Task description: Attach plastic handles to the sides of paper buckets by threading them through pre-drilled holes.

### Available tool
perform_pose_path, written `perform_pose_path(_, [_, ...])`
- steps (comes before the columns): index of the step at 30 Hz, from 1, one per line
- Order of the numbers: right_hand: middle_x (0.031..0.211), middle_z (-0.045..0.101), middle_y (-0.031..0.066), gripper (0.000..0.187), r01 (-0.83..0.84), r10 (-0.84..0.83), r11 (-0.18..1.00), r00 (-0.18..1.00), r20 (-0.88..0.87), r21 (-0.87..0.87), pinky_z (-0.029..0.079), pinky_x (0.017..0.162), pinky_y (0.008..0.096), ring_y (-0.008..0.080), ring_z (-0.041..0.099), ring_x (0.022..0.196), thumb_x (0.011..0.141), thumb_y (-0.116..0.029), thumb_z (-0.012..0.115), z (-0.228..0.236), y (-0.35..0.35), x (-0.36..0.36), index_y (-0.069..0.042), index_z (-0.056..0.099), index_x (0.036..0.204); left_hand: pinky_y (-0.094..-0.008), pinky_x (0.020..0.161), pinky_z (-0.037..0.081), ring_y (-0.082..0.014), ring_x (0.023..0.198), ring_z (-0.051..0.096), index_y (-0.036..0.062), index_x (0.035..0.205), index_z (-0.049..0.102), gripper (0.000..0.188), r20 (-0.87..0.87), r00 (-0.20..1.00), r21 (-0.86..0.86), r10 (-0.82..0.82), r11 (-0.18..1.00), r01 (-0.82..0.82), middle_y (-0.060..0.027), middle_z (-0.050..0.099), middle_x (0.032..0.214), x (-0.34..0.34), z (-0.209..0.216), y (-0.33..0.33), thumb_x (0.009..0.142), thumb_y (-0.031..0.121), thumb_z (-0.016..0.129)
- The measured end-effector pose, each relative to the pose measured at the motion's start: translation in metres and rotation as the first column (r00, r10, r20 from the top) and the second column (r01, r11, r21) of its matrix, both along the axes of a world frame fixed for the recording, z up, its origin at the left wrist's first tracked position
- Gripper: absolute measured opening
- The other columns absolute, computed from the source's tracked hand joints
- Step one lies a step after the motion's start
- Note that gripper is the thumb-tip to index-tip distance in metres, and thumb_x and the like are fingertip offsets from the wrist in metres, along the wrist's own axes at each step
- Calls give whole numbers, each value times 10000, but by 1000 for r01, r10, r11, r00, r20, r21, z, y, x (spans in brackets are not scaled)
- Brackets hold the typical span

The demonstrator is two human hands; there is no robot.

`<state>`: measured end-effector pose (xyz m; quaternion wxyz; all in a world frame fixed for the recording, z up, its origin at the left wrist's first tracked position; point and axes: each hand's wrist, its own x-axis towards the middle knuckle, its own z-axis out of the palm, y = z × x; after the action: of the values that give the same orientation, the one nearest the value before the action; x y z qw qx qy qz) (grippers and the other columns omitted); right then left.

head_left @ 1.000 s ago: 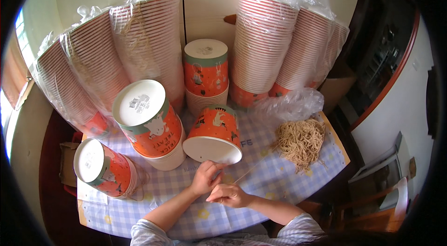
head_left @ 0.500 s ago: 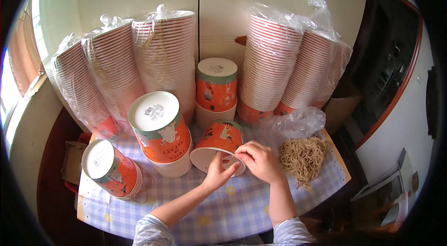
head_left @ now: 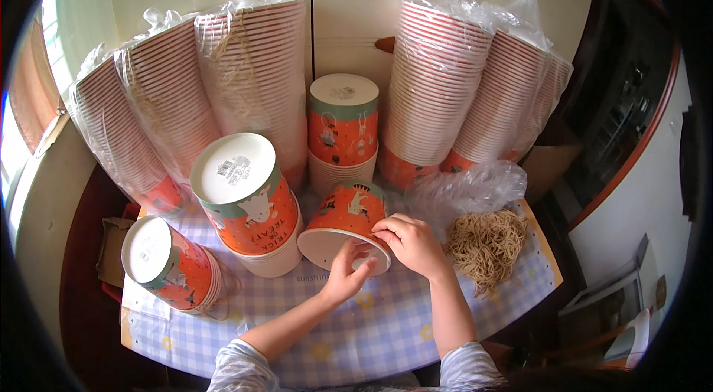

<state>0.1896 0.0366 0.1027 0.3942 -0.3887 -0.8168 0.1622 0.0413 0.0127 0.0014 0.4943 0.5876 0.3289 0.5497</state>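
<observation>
An orange paper bucket [head_left: 343, 212] with a green band and a white inside lies tilted on its side, its mouth facing me. My left hand [head_left: 348, 271] reaches into that mouth, fingers inside near the right wall and the thumb held apart. Against the outside of the wall, by the rim, my right hand [head_left: 411, 245] is closed in a pinch. What sits between those fingertips is too small to make out. A tangled heap of tan string [head_left: 486, 251] lies right of my right hand. Just left of the tilted bucket stands a short upside-down stack of matching buckets [head_left: 256, 214].
Tall plastic-wrapped bucket stacks stand behind at left [head_left: 252, 80] and right [head_left: 438, 87]. Smaller upside-down stacks sit at back centre [head_left: 344, 128] and front left [head_left: 174, 266]. A crumpled clear bag [head_left: 475, 188] lies behind the string. A blue checked cloth [head_left: 297, 329] covers the table.
My right hand has shifted slightly from the rim's edge to the bucket's outer wall. My left hand stays in the mouth. The whole view has shifted a little and looks closer.
</observation>
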Motion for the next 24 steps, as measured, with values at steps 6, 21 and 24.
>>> perform_pose_path(6, [771, 604, 110, 59, 18, -18, 1000, 1000, 11, 12, 481, 597, 340, 274, 603, 701, 776, -44, 600, 2, -2, -1, -19, 598, 830, -322, 896, 406, -201, 1038, 524, -32, 1144, 411, 374, 31, 999, -7, -21, 1000, 22, -132, 531, 1094, 1, 9, -3, 819, 72, 563])
perform_pose_path(21, [776, 613, 109, 56, -10, 11, 999, 1000, -13, 37, 483, 605, 336, 271, 605, 702, 770, -54, 612, 1, -3, -7, -18, 613, 813, -246, 725, 474, -135, 819, 614, -45, 960, 545, 137, 11, 992, -2, 128, 992, -128, -101, 644, 867, 1, 23, -2, 885, 63, 509])
perform_pose_path(24, [780, 614, 108, 53, -12, 12, 1000, 1000, -4, 13, 483, 603, 333, 268, 606, 701, 768, -56, 615, 1, -4, -7, -21, 620, 808, -243, 702, 486, -132, 788, 624, -47, 929, 573, 131, -4, 988, -23, 157, 987, -157, -96, 654, 833, 2, 27, 0, 877, 62, 522])
